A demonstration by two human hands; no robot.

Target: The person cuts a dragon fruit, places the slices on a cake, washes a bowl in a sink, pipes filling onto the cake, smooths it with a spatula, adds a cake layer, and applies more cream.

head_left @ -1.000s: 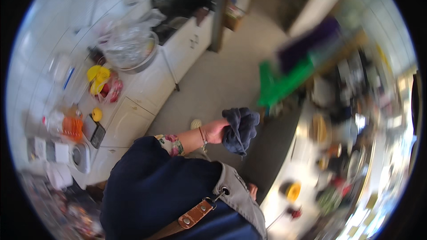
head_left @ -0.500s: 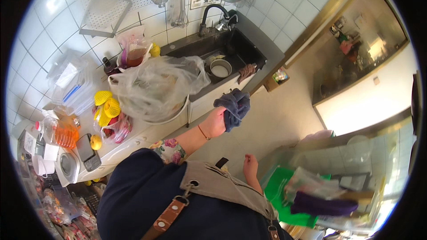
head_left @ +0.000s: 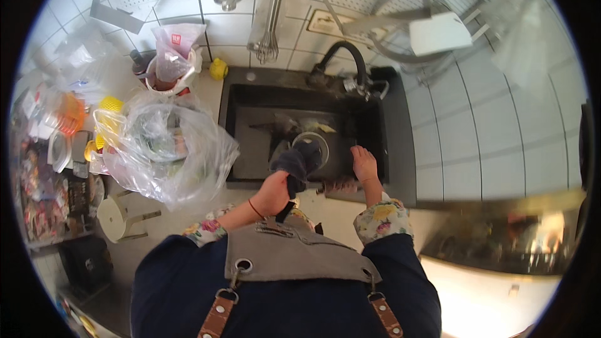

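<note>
My left hand (head_left: 270,194) is closed on a bunched dark blue-grey cloth (head_left: 299,158), held over the front of the black sink (head_left: 241,97). Below the cloth, partly covered by it, a round metal pot (head_left: 324,144) stands in the basin. My right hand (head_left: 364,163) is over the sink's front right part, holding nothing, its fingers loosely bent and pointing toward the basin. A brown cloth (head_left: 341,186) hangs on the front rim near it. At the back of the sink rises a black curved faucet (head_left: 350,56).
Left of the sink, a large clear plastic bag (head_left: 169,150) covers a wide bowl. Behind it are a white container (head_left: 169,84) and a yellow-netted fruit (head_left: 218,69). Whisks (head_left: 268,47) hang on the wall. A white stool (head_left: 113,219) stands at lower left.
I have turned right and stepped up to the sink. My left hand has carried the cloth over the basin, and my right hand has come from beside my body to the sink's front edge.
</note>
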